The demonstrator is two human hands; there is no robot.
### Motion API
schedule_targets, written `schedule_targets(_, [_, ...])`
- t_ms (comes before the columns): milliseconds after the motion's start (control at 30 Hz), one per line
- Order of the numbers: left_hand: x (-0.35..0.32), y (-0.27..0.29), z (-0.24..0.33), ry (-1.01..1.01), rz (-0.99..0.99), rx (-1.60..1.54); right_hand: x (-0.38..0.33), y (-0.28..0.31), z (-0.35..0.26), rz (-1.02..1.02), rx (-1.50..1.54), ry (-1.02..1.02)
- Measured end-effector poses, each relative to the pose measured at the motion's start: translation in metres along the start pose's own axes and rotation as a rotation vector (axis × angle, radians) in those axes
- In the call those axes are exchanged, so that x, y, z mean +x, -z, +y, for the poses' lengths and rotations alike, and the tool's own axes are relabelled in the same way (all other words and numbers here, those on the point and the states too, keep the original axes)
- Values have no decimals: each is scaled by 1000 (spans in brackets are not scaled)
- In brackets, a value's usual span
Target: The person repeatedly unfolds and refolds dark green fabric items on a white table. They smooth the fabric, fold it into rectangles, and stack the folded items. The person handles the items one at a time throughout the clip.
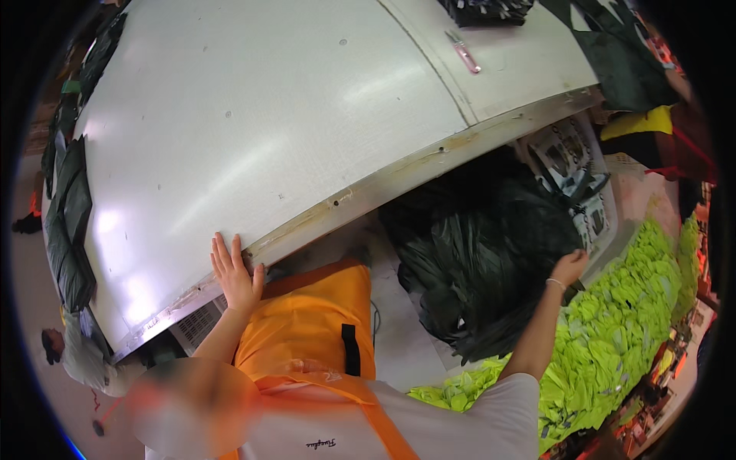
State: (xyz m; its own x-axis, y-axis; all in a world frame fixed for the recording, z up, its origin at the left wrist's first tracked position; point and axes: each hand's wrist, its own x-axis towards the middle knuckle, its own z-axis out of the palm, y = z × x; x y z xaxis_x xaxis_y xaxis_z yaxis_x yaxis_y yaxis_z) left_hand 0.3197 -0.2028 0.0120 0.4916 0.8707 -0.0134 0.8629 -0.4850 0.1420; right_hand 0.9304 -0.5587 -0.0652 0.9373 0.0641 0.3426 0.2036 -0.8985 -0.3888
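My left hand [235,270] rests with fingers stretched out on the near edge of a large white table [253,115]. Out to the right, my right hand [569,267] is closed at the edge of a heap of thin black fabric [491,253], its fingers curled into the material. The heap lies low beside the table, partly under the tabletop, so its far side is hidden. Black strap-like strips [567,192] stick out at its upper right.
A large pile of lime-yellow fabric [606,337] lies at right. Pink-handled snips [464,55] and a black bundle [491,9] lie on the table. Black fabric [70,230] hangs over its left edge. A pale bin [606,207] stands beyond the heap. Other people are at left and right.
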Motion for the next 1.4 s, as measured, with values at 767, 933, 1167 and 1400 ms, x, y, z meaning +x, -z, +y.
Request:
schedule_targets(767, [-31,105,-426,912,359,-2161,-594,140,-552,-995,292,1586])
schedule_targets(933, [-63,52,-455,1393,714,-1878,-576,120,-545,-1125,339,1563])
schedule_targets(1167, [-110,43,-485,1198,876,-1644,-496,113,-496,-553,356,1156])
schedule_targets(1400, [-86,85,-511,1270,806,-809,-499,107,-443,-905,75,1370])
